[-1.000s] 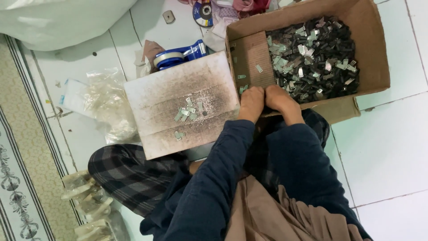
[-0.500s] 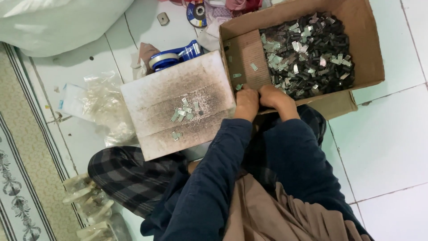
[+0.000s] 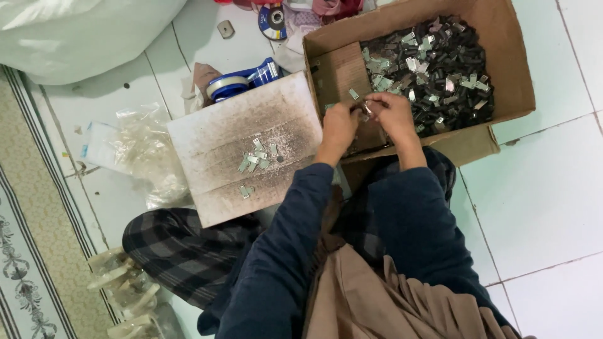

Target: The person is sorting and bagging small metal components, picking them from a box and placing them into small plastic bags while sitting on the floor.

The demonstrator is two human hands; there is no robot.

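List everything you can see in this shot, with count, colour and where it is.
cardboard box: one, brown, top right on the floor
small metal pieces: too many to count, silver and dark, heaped in the box
board: one, white and stained, left of the box
loose metal pieces: about a dozen, silver, on the board
tape rolls: two or so, blue, behind the board
clear plastic bags: a few, left of the board
sack: one, white, top left
disc: one, blue and dark, top centre
left hand: at the box's near edge
right hand: fingers pinching a small metal piece
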